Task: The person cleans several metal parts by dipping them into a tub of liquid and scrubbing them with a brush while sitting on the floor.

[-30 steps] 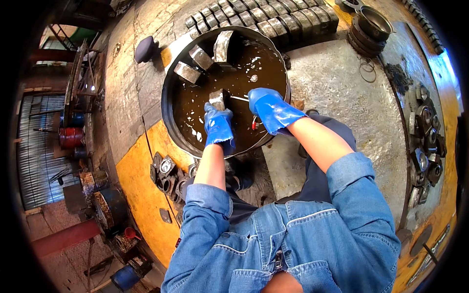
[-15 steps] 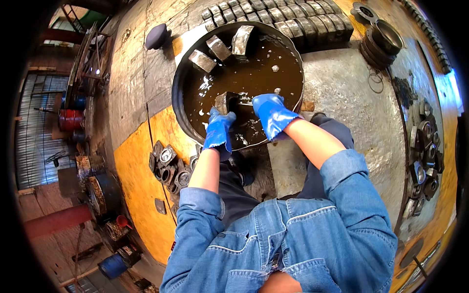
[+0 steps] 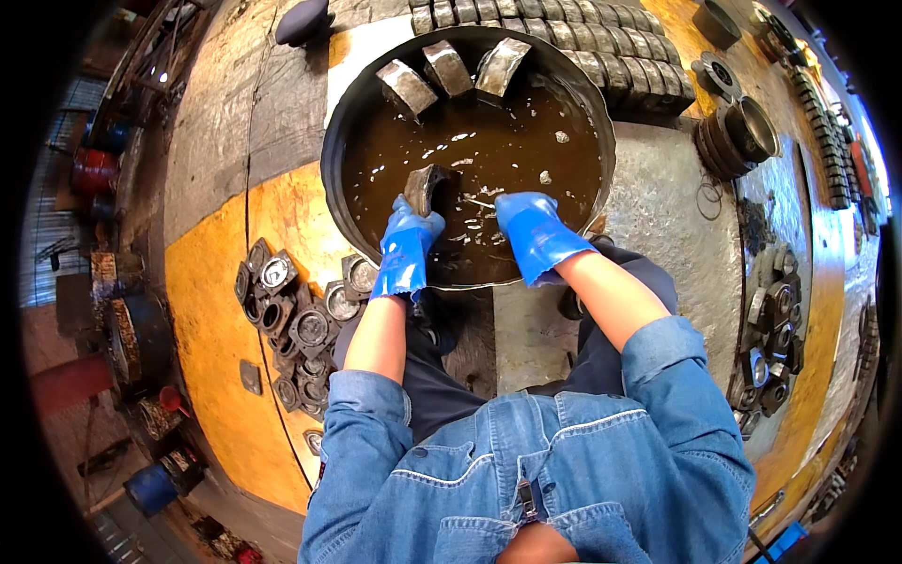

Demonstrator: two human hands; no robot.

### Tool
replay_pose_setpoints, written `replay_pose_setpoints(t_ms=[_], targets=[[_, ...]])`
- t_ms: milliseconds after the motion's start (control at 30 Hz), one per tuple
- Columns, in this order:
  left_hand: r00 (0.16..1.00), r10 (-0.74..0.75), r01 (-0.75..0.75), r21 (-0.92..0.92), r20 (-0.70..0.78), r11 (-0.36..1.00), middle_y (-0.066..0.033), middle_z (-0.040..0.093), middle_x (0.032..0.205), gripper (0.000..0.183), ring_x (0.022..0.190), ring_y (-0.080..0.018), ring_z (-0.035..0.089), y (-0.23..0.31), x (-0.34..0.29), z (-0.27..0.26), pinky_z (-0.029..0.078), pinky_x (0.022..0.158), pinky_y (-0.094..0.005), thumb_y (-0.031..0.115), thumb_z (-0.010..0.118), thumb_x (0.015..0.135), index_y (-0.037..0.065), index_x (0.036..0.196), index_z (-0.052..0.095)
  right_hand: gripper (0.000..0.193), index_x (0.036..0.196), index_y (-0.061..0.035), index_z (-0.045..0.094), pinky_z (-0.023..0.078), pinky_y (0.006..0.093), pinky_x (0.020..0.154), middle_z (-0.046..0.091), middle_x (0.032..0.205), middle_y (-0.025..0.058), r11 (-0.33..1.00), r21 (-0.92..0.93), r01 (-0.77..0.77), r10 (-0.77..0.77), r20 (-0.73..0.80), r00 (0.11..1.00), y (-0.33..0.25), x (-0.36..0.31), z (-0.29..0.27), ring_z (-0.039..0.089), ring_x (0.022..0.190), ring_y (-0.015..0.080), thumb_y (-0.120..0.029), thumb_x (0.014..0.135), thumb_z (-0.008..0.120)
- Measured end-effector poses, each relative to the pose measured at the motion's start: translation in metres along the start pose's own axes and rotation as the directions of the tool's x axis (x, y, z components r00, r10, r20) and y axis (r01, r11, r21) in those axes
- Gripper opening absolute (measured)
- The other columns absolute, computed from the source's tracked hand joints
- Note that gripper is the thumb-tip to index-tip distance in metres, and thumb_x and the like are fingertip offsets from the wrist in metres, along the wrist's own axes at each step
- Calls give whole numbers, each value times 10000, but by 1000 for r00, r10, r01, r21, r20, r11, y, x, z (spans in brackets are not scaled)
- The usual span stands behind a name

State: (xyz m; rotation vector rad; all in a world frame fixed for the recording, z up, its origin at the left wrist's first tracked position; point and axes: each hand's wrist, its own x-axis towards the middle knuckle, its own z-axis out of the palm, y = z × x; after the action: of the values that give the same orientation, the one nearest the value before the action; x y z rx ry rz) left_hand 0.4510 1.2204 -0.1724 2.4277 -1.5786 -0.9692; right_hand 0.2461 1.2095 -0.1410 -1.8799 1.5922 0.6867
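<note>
A wide round dark basin (image 3: pixel 331 193) of brown liquid stands before me. In its near half my left hand (image 3: pixel 412 230), in a blue rubber glove, is closed on a curved metal block (image 3: pixel 420 188), tilted up with its far end above the liquid. My right hand (image 3: pixel 528 218), gloved alike, is closed on a thin, shiny tool (image 3: pixel 479 203) that points left toward the block. Most of this tool is hidden by the glove, so its kind is unclear. Three curved metal blocks (image 3: pixel 448 69) lean against the basin's far wall, partly out of the liquid.
Rows of similar blocks (image 3: pixel 601 42) stand behind the basin. Flanged metal parts (image 3: pixel 310 327) are heaped at the left, others (image 3: pixel 778 310) at the right. Stacked metal rings (image 3: pixel 742 132) stand at the far right, a dark cap-like thing (image 3: pixel 303 21) at the far left.
The view has shifted, so the basin looks larger. My left hand still holds the block at a similar tilt; my right hand is slightly farther from it with the tool.
</note>
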Motion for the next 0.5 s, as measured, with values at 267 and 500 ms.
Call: replay_pose_setpoints(t_ms=[267, 500], targets=[[999, -8, 8, 1, 46, 1000, -285, 628, 1329, 853, 1233, -418, 621, 10, -7, -9, 495, 1053, -447, 368, 714, 776, -3, 1476, 399, 333, 1256, -39, 659, 567, 575, 855, 713, 1241, 177, 998, -29, -59, 58, -54, 997, -5, 4, 8, 707, 1111, 382, -131, 958, 543], [993, -44, 43, 9, 106, 999, -270, 576, 1420, 997, 1320, -400, 567, 11, -8, -20, 448, 1116, -416, 426, 730, 740, 13, 1557, 336, 341, 1281, -32, 633, 565, 601, 848, 712, 1242, 185, 1000, -10, -29, 28, -77, 997, -7, 0, 3, 709, 1108, 395, -138, 983, 507]])
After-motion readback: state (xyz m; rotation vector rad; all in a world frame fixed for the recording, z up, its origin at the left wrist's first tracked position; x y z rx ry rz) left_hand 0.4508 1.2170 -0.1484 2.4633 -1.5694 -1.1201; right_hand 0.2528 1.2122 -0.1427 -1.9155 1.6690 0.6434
